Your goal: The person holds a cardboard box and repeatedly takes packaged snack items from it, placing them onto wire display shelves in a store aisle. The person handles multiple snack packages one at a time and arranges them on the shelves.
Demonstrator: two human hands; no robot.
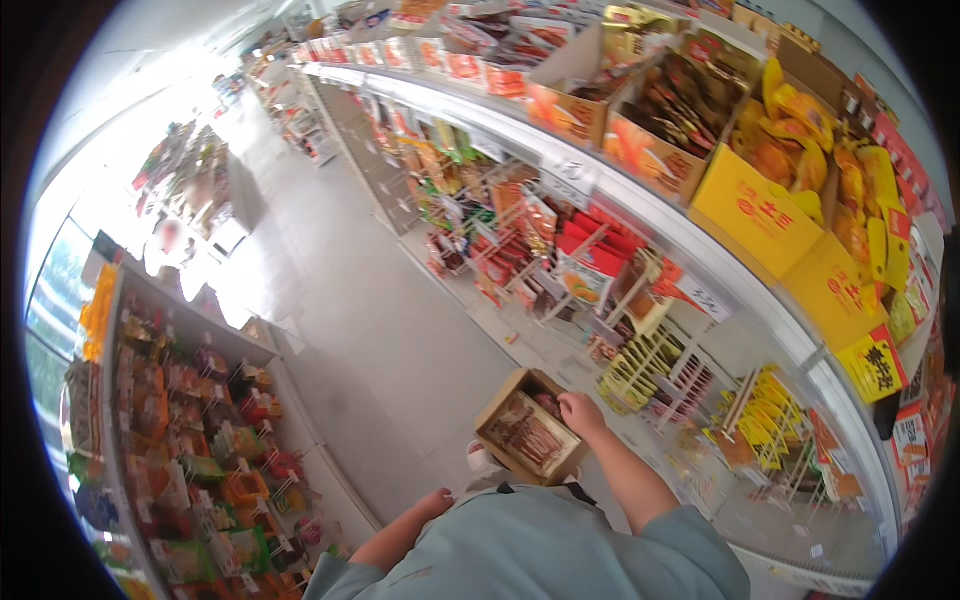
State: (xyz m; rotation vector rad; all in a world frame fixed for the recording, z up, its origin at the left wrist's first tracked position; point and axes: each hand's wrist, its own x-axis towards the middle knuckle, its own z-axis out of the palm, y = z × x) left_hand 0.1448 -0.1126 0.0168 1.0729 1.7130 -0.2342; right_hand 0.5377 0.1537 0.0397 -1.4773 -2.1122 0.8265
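Observation:
My right hand (580, 412) grips the right rim of a small open cardboard box (568, 462), holding it in front of my body. Inside the box lie several flat packets (528, 437) with reddish-brown and pale markings; what they contain I cannot make out. My left hand (434, 502) hangs low at my left side, apart from the box. Its fingers are too small and blurred to show how far they are curled. A light shoe (478, 456) shows just left of the box.
On my right a long shelf edge (640, 225) carries open boxes of snack packets, including a yellow box (755, 215). Below hang red packets (590, 262) and yellow packets (770, 410) on wire hooks. A stocked rack (190, 400) stands left. Between them runs a grey floor aisle (345, 300).

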